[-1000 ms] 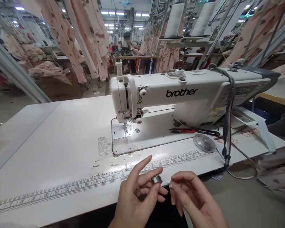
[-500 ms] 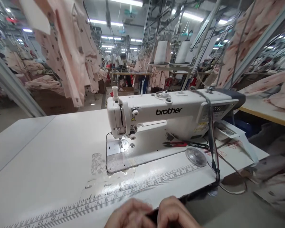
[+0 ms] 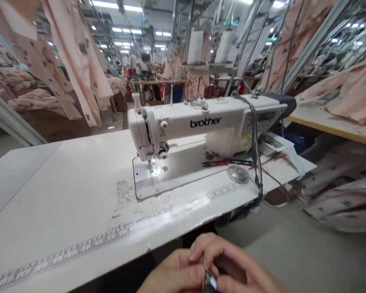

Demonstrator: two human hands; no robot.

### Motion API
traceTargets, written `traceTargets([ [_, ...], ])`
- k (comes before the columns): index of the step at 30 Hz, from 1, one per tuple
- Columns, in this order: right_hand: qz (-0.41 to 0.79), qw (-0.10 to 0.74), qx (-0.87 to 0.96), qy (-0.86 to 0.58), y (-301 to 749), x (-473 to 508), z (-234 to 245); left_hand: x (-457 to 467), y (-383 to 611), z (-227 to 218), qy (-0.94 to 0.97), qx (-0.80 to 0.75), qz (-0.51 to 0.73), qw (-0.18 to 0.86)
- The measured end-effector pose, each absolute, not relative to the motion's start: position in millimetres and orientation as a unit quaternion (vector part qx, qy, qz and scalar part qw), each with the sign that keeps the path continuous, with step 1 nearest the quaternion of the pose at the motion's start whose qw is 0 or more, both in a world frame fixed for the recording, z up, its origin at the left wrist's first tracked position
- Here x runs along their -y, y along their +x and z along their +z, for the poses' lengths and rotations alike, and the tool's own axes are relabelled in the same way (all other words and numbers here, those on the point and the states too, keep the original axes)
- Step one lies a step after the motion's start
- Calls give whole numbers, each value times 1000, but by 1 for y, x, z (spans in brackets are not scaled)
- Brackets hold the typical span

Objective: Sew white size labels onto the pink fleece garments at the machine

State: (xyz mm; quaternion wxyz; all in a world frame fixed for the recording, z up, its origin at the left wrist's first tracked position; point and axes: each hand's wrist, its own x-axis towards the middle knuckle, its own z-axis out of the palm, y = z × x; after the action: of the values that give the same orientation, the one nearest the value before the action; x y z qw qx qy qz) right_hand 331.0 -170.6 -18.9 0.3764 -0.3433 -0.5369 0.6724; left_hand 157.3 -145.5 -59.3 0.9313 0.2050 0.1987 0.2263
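Note:
Just beyond the table's front edge, my left hand (image 3: 178, 272) and my right hand (image 3: 232, 258) meet at the bottom of the view. Between their fingertips is a small shiny metal piece (image 3: 211, 280), its exact kind unclear. The left thumb and fingers pinch it from the left; the right fingers curl over it from the other side. Partly, the fingers hide it. Behind the hands stands a white sewing machine (image 3: 183, 126) on the white table (image 3: 79, 183), with its presser foot (image 3: 151, 166) above the metal needle plate (image 3: 142, 171).
Red-and-black snips (image 3: 215, 163) and a clear round dish (image 3: 238, 174) lie right of the needle area. A printed ruler (image 3: 88, 246) runs along the front edge. Cables (image 3: 255, 150) hang over the machine's right end. Pink garments (image 3: 76, 53) hang at left, near thread cones (image 3: 195, 47).
The view has shifted, so the machine appears higher and further left. My hands now show more fully past the table edge, and the shiny metal piece between them has come into sight.

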Motion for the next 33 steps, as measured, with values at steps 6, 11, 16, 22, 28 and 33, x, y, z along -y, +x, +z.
traceTargets([
  [6, 677, 384, 533, -332, 336, 172, -24, 153, 159, -56, 160, -253, 246, 922],
  [11, 692, 408, 505, -315, 332, 175, -35, 153, 157, -58, 236, -279, 250, 897],
  [16, 704, 429, 451, -343, 329, 178, -41, 152, 154, -67, 241, -296, 238, 893],
  [22, 654, 495, 417, -391, 321, 179, -57, 159, 154, -81, 191, -292, 194, 917],
  [28, 634, 455, 438, -446, 327, 184, -67, 165, 152, -97, 117, -291, 172, 934],
  [33, 619, 347, 569, -416, 340, 187, -61, 163, 146, -105, 98, -292, 198, 931],
])
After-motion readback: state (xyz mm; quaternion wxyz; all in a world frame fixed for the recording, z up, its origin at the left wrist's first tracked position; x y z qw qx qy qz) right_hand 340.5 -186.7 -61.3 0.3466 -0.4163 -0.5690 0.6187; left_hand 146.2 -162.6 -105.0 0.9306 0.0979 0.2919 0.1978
